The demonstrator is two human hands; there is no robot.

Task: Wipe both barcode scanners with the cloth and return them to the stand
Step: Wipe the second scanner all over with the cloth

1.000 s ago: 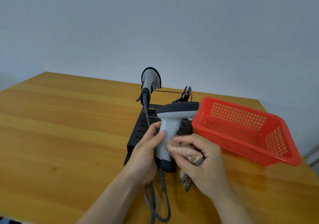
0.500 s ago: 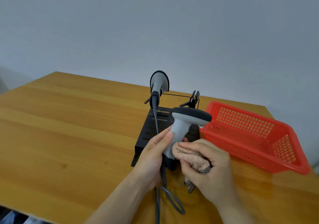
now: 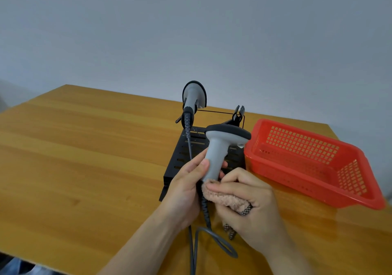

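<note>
Curling round the grey handle of the held scanner (image 3: 216,154), the left hand's (image 3: 184,192) thumb and fingers (image 3: 202,164) grip it at mid-shaft; fingertips show past the handle's right side. Right hand (image 3: 250,204) fingers (image 3: 224,187) are bent over a bunched pinkish-tan cloth (image 3: 224,198) and pinch it against the bottom of the handle; a checkered edge of the cloth pokes out below the palm. Scanner is upright, lifted above the near part of the black slotted stand (image 3: 180,160), its black-rimmed head turned right. Its grey cable (image 3: 212,236) drops from the butt between the two hands and loops on the wooden table (image 3: 84,158) at the near edge. Second scanner (image 3: 194,96) sits in the stand's far-left cradle, handle toward the camera, its coiled lead hanging onto the base. A wire cradle (image 3: 238,113) at the stand's far right holds nothing. Red perforated basket (image 3: 318,181) sits just right of the stand, touching or nearly so. Any marking on either scanner is too small to read.
</note>
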